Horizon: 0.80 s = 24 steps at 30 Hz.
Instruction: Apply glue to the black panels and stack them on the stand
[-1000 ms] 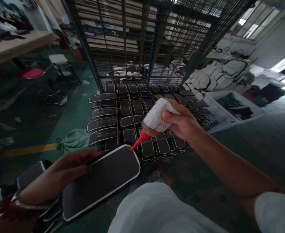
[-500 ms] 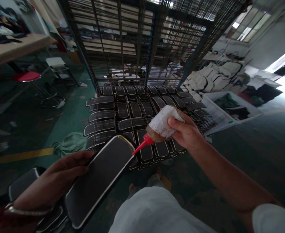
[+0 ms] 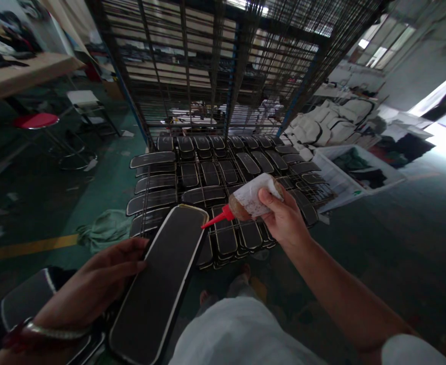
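Observation:
My left hand [image 3: 105, 276] grips the left edge of a long, dark, rounded panel [image 3: 162, 284] with a pale line round its border. The panel is tilted, its far end raised toward the rack. In my right hand [image 3: 284, 215] is a squeeze bottle [image 3: 255, 196], wrapped in white and stained brown, with a red nozzle. The nozzle tip points down-left and meets the panel's border near its far right corner. More dark panels [image 3: 13, 304] lie under and beside my left forearm.
Ahead stands a tall wire rack [image 3: 226, 71], its lower shelf [image 3: 143, 223] covered with several similar panels. A white bin [image 3: 322, 177] holding dark cloth is to the right. A red stool [image 3: 36, 120] and a green cloth [image 3: 105, 230] are on the left.
The panel has turned more upright in view. The bottle's nozzle has shifted slightly left and up, staying at the panel's border near the far right corner.

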{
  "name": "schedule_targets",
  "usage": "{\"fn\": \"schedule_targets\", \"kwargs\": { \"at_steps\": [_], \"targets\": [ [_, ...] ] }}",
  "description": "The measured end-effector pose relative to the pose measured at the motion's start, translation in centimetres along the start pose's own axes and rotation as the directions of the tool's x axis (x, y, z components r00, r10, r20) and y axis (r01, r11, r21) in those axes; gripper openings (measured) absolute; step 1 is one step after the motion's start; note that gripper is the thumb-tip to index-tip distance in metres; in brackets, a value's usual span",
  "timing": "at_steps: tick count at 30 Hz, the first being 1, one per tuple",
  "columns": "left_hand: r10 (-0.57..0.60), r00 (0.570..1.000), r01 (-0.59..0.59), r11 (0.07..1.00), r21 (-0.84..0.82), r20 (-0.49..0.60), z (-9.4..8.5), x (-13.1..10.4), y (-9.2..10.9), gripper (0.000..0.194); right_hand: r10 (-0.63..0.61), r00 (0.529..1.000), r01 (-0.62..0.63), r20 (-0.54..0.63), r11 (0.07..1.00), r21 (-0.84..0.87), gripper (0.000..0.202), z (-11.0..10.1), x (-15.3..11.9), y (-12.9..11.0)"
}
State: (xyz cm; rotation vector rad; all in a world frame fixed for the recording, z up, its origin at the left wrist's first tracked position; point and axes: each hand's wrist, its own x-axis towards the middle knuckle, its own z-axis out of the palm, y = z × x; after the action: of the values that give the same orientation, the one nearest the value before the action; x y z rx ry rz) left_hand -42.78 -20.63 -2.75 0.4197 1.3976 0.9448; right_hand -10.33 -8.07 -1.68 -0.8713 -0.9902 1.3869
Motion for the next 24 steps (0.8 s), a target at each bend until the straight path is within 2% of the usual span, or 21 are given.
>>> {"fn": "schedule_targets", "kwargs": {
  "at_steps": [4, 12, 24],
  "targets": [
    [0.02, 1.0, -0.02, 0.998, -0.058, -0.003, 0.5, 0.1, 0.0, 0.058, 0.053, 0.999, -0.053, 0.012, 0.999, 0.007, 0.045, 0.4, -1.2, 0.5],
    [0.06, 0.998, -0.063, 0.992, -0.113, -0.024, 1.2, 0.2, 0.0, 0.05, 0.111, 0.993, -0.111, 0.049, 0.994, 0.006, 0.041, 1.0, -3.8, 2.0],
    [0.104, 0.993, -0.111, 0.984, -0.136, -0.054, 0.3, 1.0, -0.6, 0.033, 0.162, 0.982, -0.159, 0.094, 0.987, -0.036, 0.046, 1.5, -7.1, 3.2]
  ]
}}
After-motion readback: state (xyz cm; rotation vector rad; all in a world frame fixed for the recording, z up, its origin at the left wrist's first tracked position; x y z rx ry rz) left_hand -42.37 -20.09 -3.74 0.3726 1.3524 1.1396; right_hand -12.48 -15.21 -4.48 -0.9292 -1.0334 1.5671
